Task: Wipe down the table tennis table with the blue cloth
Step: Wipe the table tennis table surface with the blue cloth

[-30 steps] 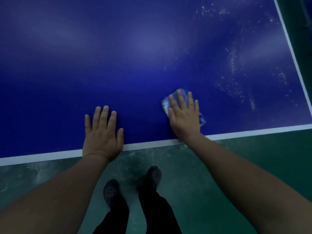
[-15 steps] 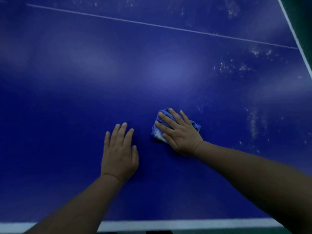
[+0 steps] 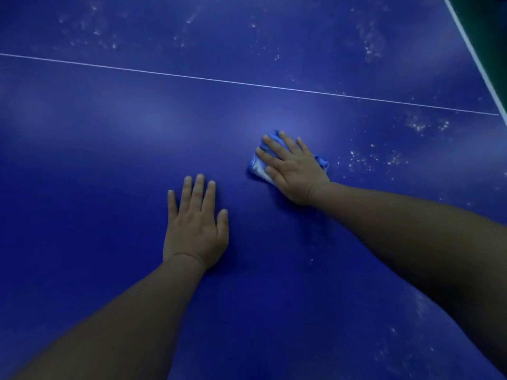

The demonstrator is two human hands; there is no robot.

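The blue desk (image 3: 109,242) fills nearly the whole view. Half a second ago its near white edge showed along the bottom; now that edge is out of sight, and more of the far surface beyond the thin white line (image 3: 247,84) shows. A white side edge (image 3: 474,48) crosses the top right corner, with green floor (image 3: 493,17) beyond it. Pale specks (image 3: 384,159) dot the far half and the area right of the cloth.

The left hand (image 3: 195,229) lies palm down on the desk, fingers (image 3: 198,187) stretched out and slightly spread, gripping nothing, placed much as before. The right hand (image 3: 293,171) presses flat on the cloth (image 3: 259,168), fingers extended over it rather than curled around it. The cloth is bunched under that palm, near mid-desk, now farther from the left hand and nearer the line.
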